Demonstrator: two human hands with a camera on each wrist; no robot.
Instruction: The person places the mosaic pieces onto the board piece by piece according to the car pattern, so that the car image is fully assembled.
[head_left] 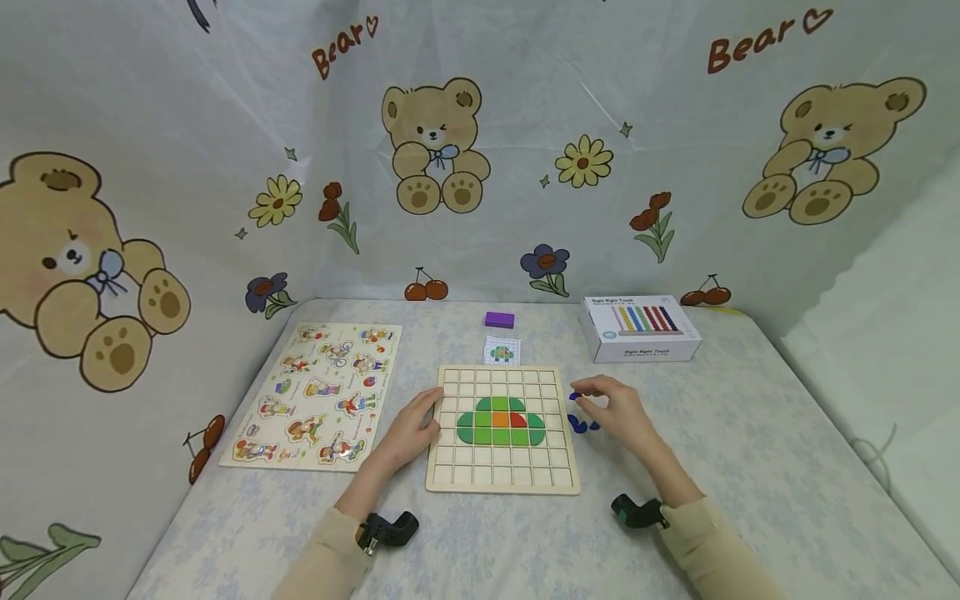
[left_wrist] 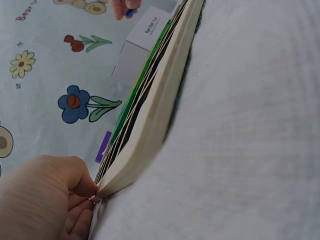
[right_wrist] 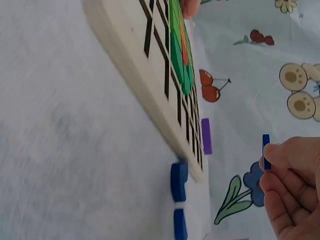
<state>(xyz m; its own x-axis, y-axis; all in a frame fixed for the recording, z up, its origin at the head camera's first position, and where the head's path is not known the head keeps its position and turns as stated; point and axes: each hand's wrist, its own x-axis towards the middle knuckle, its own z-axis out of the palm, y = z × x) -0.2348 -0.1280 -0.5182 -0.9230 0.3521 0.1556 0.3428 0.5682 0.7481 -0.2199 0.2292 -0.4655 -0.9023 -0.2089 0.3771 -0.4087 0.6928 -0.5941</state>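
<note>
A wooden grid board (head_left: pixel 503 477) lies flat on the table, with green, orange and red tiles forming a car-like shape in its middle rows. At the board's left edge my left hand (head_left: pixel 411 429) grips the rim between thumb and fingers; the left wrist view shows this hand (left_wrist: pixel 55 197) at a corner. My right hand (head_left: pixel 617 414) is raised just off the board's right side. Between its thumb and fingers it pinches a thin blue tile (right_wrist: pixel 266 151), seen edge-on in the right wrist view. More blue tiles (right_wrist: pixel 178 182) lie on the table beside the board.
Behind the board are a small pattern card (head_left: pixel 502 351) and a purple block (head_left: pixel 499 320). A white box (head_left: pixel 641 329) with a coloured bead picture stands at the back right. To the left lies a wooden picture puzzle (head_left: pixel 315 396). A printed bear cloth (head_left: pixel 510 50) hangs behind.
</note>
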